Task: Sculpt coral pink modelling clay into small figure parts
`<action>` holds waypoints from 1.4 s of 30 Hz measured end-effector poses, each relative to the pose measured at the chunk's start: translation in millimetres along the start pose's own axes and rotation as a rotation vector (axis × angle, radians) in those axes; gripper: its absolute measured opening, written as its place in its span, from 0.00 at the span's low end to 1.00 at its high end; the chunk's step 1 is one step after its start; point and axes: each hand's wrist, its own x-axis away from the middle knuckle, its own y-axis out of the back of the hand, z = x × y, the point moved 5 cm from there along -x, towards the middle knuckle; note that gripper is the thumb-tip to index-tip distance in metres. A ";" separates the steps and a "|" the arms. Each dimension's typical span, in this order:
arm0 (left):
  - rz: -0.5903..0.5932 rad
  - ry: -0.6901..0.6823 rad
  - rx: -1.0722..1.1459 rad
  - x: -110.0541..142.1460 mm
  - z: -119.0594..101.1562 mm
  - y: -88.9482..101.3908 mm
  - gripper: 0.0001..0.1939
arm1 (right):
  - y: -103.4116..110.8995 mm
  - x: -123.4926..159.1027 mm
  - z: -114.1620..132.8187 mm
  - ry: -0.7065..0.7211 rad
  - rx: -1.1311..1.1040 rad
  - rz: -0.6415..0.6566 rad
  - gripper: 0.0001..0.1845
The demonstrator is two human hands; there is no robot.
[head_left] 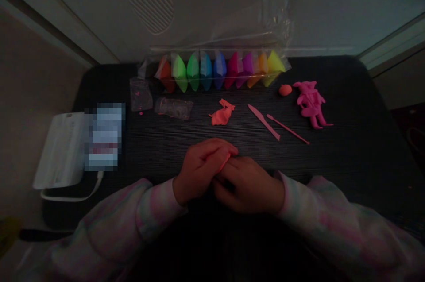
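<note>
Near the front edge of the dark table, my left hand and my right hand are closed together around a piece of orange-red modelling clay. Only a thin strip of it shows between the fingers; the rest is hidden. Beyond them lies a torn, crumpled scrap of the same colour. To its right are a pink plastic clay knife and a thin pink modelling stick. A small orange ball sits beside a pink clay figure, which lies flat.
Along the back of the table, a clear bag holds several coloured clay packets. Two clear wrappers, one square and one crumpled, lie at left. A blurred-out phone is cabled to a white power bank. A pale panel rises behind.
</note>
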 end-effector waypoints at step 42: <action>0.089 -0.126 -0.135 5.7 -3.3 -5.2 0.11 | -14.5 -3.2 -3.9 -0.056 -0.176 0.252 0.14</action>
